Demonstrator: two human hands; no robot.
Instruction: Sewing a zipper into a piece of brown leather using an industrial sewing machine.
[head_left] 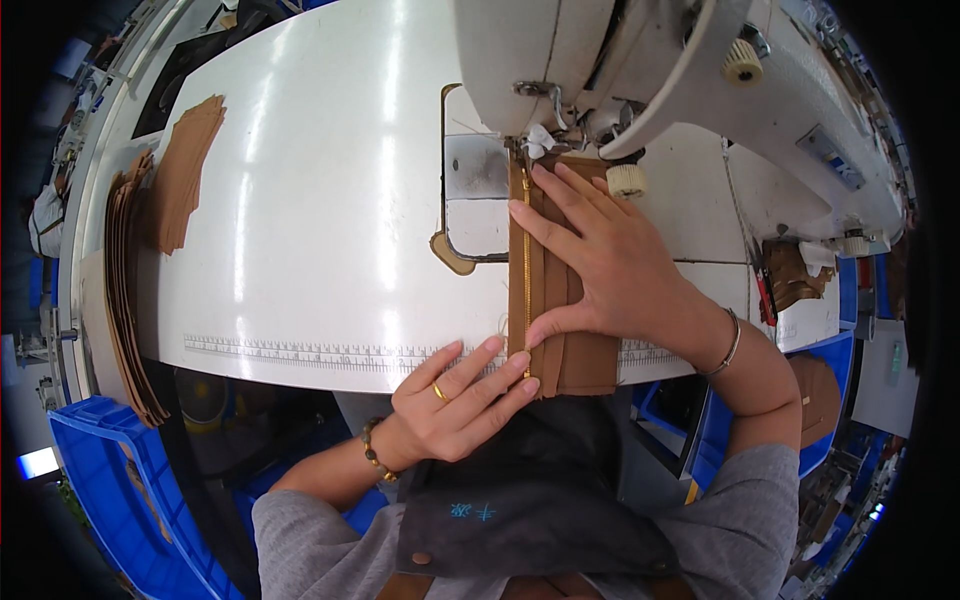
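Under the presser foot of the white sewing machine (500, 60) lies a brown piece (590, 365) with a gold zipper strip (528, 260) running lengthwise. My right hand (610, 265) presses on it with fingers spread, fingertips near the foot and thumb by the zipper's lower part. My left hand (455, 400) is at the piece's near end, fingers apart, fingertips touching the zipper's end and edge; its thumb is hidden.
Stacked brown pieces (130, 290) and flatter ones (190, 170) lie at the table's left. Blue crates (110, 470) sit below. A red-handled tool (765, 290) and brown scraps (800, 275) lie right. A printed ruler (290, 350) runs along the white tabletop (320, 200).
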